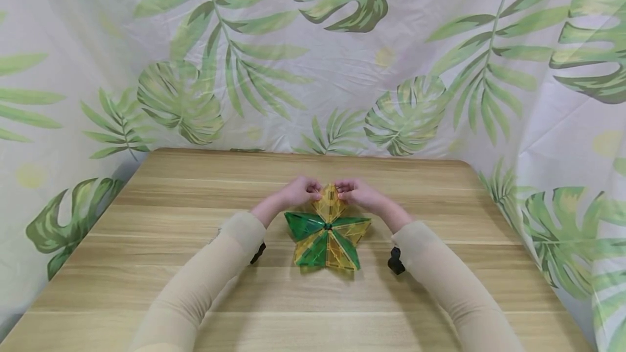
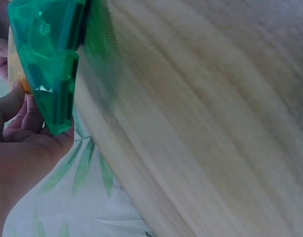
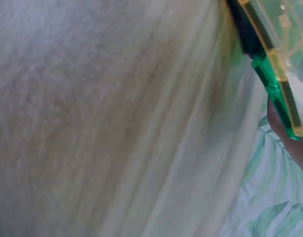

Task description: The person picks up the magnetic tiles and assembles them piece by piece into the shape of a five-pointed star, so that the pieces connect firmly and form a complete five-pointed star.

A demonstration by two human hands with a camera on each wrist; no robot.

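Note:
A star (image 1: 327, 227) built from translucent green and yellow triangular magnetic tiles stands out over the middle of the table. My left hand (image 1: 302, 191) pinches the left side of its top yellow point (image 1: 329, 202). On the opposite side, my right hand (image 1: 356, 192) pinches the same point. In the left wrist view, a green tile arm (image 2: 47, 59) partly covers the left hand (image 2: 22, 133); some orange shows between its fingers. At the right wrist view's edge, a green tile (image 3: 272, 84) lies against a yellow-edged one, hiding most of the hand behind.
The wood-grain table (image 1: 161, 221) spreads out on all sides of the star. Behind and beside it hangs a leaf-patterned cloth (image 1: 337, 69). Black devices, one of them the right-hand one (image 1: 396, 261), sit under both wrists.

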